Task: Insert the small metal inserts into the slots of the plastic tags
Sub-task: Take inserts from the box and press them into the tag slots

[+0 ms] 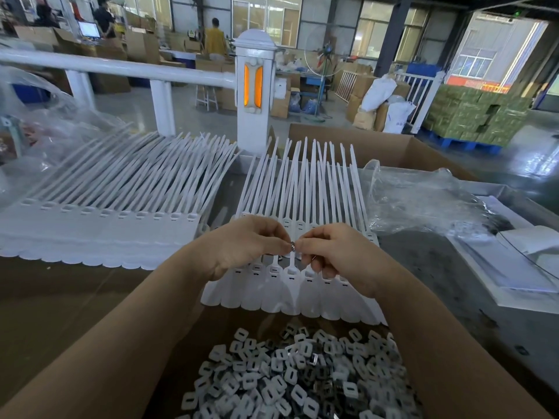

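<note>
No brand, label or writing readable anywhere; a monitor (88,29) glows at far left, its screen too small to make out.

Both hands raised together over the near strip of plastic tags (290,293). Left hand (245,246) and right hand (335,252) meet fingertip to fingertip, a small metal insert (292,246) pinched between them at the join. Right hand's lower fingers are curled, a second bit of metal just showing under them. Cannot tell which hand carries the pinched insert more.

Near strip lies flat on the table (75,285), a brown surface, slots facing up, long white tails fanning away. A second, wider strip of tags (99,228) lies to the left, apart from the first.

Loose inserts (302,379) heaped in a cardboard box (169,352) close below the forearms, grey and silver, each with a rectangular hole.

Crumpled clear plastic sheet (423,201) to the right, another cardboard box (378,146) behind it.

Room: factory floor, polished concrete. White railing (121,68) with a post (255,86) bearing an orange reflector. Beyond, cartons, a standing fan (325,55), green-wrapped stacks (475,116) on a blue pallet. People stand at benches far back.
</note>
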`<action>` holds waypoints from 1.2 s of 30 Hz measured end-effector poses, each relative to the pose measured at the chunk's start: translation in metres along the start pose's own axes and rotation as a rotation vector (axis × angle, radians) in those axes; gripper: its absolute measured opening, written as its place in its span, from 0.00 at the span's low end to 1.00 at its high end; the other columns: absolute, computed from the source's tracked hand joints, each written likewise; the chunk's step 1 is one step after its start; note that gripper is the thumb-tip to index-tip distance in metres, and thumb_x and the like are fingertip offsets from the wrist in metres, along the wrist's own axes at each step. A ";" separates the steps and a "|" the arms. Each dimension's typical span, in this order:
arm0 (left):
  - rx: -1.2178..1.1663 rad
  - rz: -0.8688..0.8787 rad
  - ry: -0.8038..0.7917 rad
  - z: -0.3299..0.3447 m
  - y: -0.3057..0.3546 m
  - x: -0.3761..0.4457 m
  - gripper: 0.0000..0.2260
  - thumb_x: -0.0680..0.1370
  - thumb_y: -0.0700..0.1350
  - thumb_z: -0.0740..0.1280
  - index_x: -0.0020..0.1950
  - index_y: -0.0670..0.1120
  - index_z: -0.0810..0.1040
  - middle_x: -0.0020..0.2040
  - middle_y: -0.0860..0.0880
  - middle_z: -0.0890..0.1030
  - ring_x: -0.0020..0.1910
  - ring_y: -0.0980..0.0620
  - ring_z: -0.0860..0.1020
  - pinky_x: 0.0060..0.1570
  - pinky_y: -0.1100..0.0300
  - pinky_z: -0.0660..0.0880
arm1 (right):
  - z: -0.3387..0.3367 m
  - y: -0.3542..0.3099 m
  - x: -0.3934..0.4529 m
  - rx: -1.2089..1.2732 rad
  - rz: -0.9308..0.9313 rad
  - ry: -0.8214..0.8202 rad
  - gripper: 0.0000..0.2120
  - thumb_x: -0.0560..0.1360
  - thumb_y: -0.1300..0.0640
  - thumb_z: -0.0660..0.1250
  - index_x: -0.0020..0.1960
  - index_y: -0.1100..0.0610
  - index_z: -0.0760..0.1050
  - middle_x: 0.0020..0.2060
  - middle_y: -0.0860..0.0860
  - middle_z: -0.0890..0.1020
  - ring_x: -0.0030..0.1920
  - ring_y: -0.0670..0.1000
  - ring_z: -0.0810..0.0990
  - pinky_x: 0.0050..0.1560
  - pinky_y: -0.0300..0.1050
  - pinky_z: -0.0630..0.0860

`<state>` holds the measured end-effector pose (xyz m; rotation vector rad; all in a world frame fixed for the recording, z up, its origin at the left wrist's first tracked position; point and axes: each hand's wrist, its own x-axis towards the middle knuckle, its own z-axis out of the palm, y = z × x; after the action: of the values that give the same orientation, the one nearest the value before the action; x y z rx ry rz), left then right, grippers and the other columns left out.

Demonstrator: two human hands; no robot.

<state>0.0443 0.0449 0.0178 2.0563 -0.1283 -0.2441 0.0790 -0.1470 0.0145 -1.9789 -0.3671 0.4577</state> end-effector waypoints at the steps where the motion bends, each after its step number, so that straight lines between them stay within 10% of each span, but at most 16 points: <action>1: -0.009 0.003 0.004 0.000 -0.001 0.000 0.03 0.76 0.47 0.70 0.47 0.48 0.82 0.44 0.45 0.81 0.44 0.52 0.76 0.47 0.56 0.71 | 0.000 0.000 0.000 0.034 -0.002 -0.010 0.05 0.79 0.59 0.68 0.47 0.60 0.81 0.33 0.52 0.82 0.29 0.44 0.75 0.27 0.36 0.70; 14: -0.076 -0.040 0.052 -0.002 -0.002 0.003 0.02 0.72 0.44 0.74 0.43 0.47 0.84 0.41 0.51 0.83 0.48 0.49 0.78 0.57 0.47 0.72 | 0.002 -0.001 0.000 0.007 -0.031 0.006 0.06 0.80 0.58 0.67 0.48 0.58 0.81 0.32 0.49 0.81 0.28 0.43 0.74 0.27 0.36 0.69; 24: 0.150 -0.017 0.074 0.003 -0.019 0.009 0.05 0.72 0.48 0.76 0.44 0.52 0.83 0.38 0.53 0.82 0.30 0.65 0.76 0.30 0.72 0.70 | 0.011 0.006 0.002 -0.361 -0.052 0.091 0.07 0.78 0.56 0.68 0.42 0.53 0.81 0.33 0.46 0.82 0.29 0.39 0.78 0.29 0.32 0.71; 36: 0.234 -0.004 0.072 0.005 -0.019 0.011 0.04 0.74 0.44 0.74 0.42 0.54 0.82 0.39 0.54 0.82 0.36 0.60 0.78 0.34 0.70 0.70 | 0.016 0.000 0.001 -0.605 -0.061 0.024 0.04 0.77 0.55 0.70 0.43 0.52 0.78 0.38 0.47 0.80 0.37 0.45 0.77 0.36 0.37 0.71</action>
<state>0.0533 0.0476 -0.0025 2.2951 -0.1124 -0.1626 0.0725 -0.1338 0.0073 -2.5447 -0.6017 0.3019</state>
